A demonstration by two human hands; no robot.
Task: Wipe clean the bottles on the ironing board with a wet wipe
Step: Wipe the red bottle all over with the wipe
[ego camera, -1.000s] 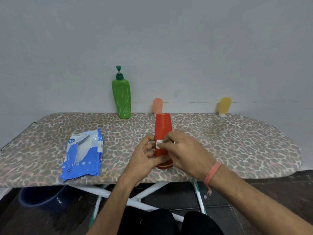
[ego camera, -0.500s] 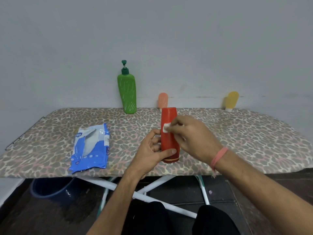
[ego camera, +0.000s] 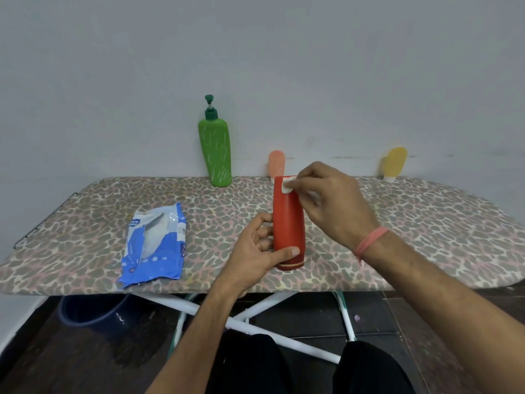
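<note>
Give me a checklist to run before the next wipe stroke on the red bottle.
1. Left hand grips red bottle low: ok.
2. Bottle upright on the board: ok.
3. Right hand pinches the wipe against the bottle's top: ok.
4. Wipe wet enough: cannot tell.
5. Bottle's far side clean: cannot tell.
6. Green bottle upright, clear of both hands: ok.

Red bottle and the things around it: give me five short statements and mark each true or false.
1. The left hand grips the red bottle low down. True.
2. The right hand presses a wet wipe near the bottle's top. True.
3. The red bottle lies flat on the ironing board. False: it stands upright.
4. The wipes packet lies to the right of the red bottle. False: to its left.
5. The green pump bottle stands by the wall. True.
</note>
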